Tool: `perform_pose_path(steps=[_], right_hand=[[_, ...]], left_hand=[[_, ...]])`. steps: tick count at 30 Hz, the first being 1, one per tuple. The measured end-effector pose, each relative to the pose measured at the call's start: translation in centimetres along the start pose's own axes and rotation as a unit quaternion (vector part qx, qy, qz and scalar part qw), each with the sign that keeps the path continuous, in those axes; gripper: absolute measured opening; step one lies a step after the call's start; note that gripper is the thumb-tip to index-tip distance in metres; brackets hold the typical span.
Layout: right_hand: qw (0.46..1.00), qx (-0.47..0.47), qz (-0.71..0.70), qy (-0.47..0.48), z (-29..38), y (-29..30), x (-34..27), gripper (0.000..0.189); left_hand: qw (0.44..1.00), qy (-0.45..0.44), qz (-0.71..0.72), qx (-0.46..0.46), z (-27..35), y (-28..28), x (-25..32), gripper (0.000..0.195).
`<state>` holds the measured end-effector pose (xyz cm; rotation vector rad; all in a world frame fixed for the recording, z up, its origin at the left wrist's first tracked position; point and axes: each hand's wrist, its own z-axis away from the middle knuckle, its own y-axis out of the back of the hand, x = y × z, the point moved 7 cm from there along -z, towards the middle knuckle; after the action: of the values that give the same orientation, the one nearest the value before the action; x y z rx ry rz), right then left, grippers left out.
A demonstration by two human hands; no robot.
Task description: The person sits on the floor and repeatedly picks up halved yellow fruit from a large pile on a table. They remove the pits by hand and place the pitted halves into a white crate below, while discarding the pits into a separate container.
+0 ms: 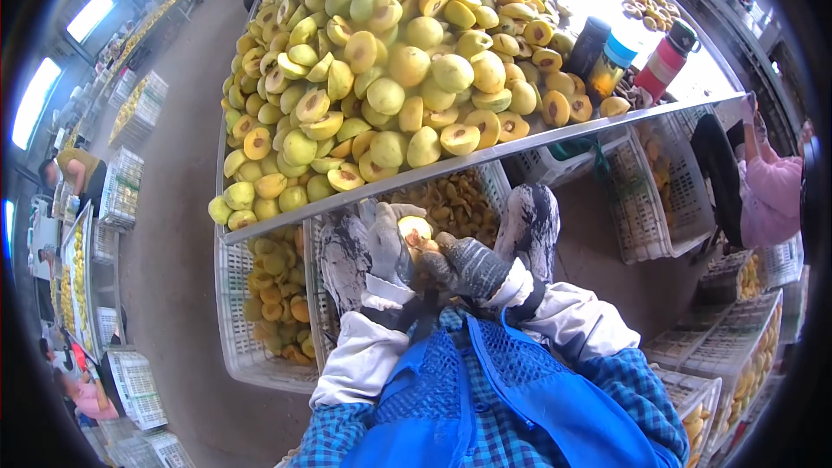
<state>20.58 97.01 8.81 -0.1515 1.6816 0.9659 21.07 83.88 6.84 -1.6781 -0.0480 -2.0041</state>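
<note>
Over a crate between my knees, my left hand [389, 248], in a grey glove, holds a halved yellow peach [415, 229] with its cut face and brown centre turned up. My right hand [473, 265], also gloved, is curled, with its thumb and fingertips pinching the brownish edge of that peach; whether a small tool is inside the fist is hidden. Beneath both hands, the crate holds a mass of brownish fruit pieces [455, 205]. In front stands a metal-edged table [390, 190] heaped with whole and halved yellow-green peaches [390, 94].
A plastic crate [235, 331] of peach halves stands left of my leg. On the table's right are a black bottle [588, 45], a yellow-and-blue bottle [611, 65] and a red flask [664, 64]. More fruit crates [656, 208] and a seated person [770, 198] are at right.
</note>
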Motion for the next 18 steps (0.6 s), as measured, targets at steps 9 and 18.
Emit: perform_pose_path(steps=[9, 18], right_hand=[[0.893, -0.144, -0.380, -0.191, 0.8, -2.0, 1.0, 0.053], [0.927, -0.217, -0.300, -0.065, 0.8, -1.5, -0.5, 0.053]], left_hand=[[0.994, 0.050, -0.018, -0.090, -1.5, 0.0, -0.5, 0.053], [0.896, -0.269, -0.299, -0.191, 3.2, -2.0, 4.0, 0.029]])
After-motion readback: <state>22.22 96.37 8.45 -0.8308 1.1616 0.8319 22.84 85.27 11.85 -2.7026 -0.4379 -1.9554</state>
